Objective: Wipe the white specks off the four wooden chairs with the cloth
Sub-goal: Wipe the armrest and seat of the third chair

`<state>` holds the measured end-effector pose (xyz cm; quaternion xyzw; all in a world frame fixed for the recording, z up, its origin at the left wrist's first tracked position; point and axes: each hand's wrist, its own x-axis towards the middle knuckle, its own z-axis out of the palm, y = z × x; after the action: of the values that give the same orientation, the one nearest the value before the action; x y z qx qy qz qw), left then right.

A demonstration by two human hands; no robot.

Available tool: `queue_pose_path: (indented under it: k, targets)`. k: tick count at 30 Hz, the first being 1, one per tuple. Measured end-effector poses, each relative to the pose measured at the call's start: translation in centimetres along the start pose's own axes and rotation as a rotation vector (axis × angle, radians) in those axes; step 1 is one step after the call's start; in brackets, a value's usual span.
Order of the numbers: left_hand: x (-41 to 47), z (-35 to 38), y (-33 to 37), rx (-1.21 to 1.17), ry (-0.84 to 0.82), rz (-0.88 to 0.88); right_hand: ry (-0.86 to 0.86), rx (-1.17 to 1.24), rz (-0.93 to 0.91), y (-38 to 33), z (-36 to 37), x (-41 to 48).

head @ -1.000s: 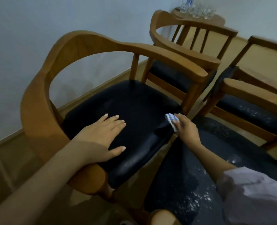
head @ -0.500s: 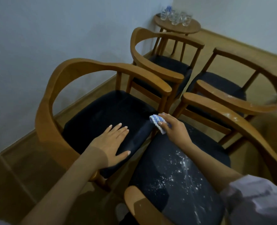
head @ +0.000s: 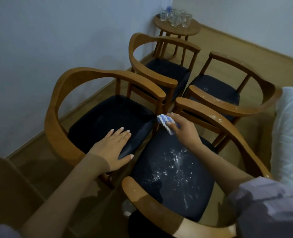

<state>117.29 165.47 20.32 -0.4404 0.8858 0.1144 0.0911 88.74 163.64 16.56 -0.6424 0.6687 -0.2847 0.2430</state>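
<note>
Four wooden chairs are standing clustered in the room's corner. The left hand (head: 114,148) is lying flat, fingers spread wide, on the near-left chair's dark seat (head: 108,121) by its right edge. The right hand (head: 183,129) is gripping the blue-and-white cloth (head: 165,121) with curled fingers at the far-left corner of the near-right chair's seat (head: 173,177), where white specks (head: 174,162) are lying scattered mid-seat.

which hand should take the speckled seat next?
Right. The right hand holds the cloth at the far edge of the speckled seat; the left hand lies flat and empty on the neighbouring seat.
</note>
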Motion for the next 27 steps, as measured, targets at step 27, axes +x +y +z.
queue_pose_path:
  k: [27]
  targets:
    - [-1.7,-0.3,11.8,-0.131,0.115,-0.193,-0.129,0.015,-0.111,6.0,-9.3,-3.9]
